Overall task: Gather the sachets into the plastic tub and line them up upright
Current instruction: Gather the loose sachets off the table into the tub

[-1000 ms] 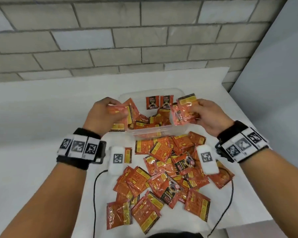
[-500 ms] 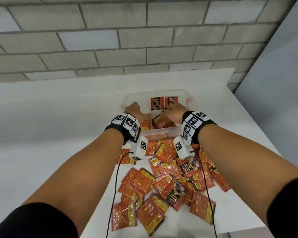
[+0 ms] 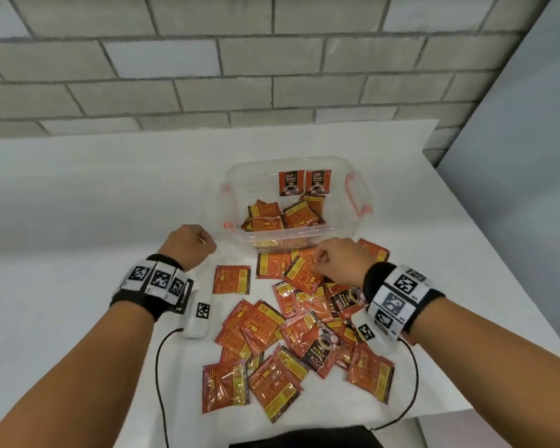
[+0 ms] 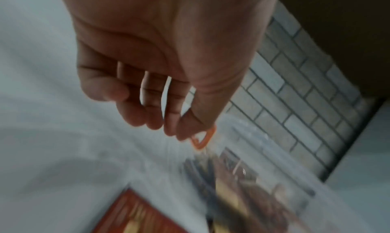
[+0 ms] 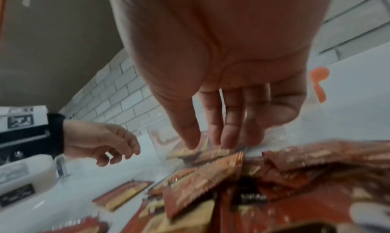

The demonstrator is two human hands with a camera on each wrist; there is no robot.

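The clear plastic tub (image 3: 236, 189) stands at the far middle of the white table. Two sachets (image 3: 304, 182) stand upright against its back wall, and several orange ones (image 3: 282, 216) lie loose on its floor. A big pile of sachets (image 3: 304, 334) covers the table in front of it. My left hand (image 3: 188, 245) hovers left of the tub with fingers loosely curled (image 4: 164, 128) and holds nothing. My right hand (image 3: 324, 260) is over the pile's far edge. Its fingers point down (image 5: 211, 141) just above the top sachets (image 5: 202, 176) and grip nothing.
One sachet (image 3: 232, 279) lies apart on the left of the pile. White tagged boxes (image 3: 198, 315) on black cables hang under both wrists. A brick wall (image 3: 272, 76) stands behind the table. The table's edge (image 3: 498, 270) runs close on the right.
Both hands held sachets, dropped into the tub with them, and have now come back out empty. The left moved left of the tub, the right onto the pile. More sachets lie in the tub.
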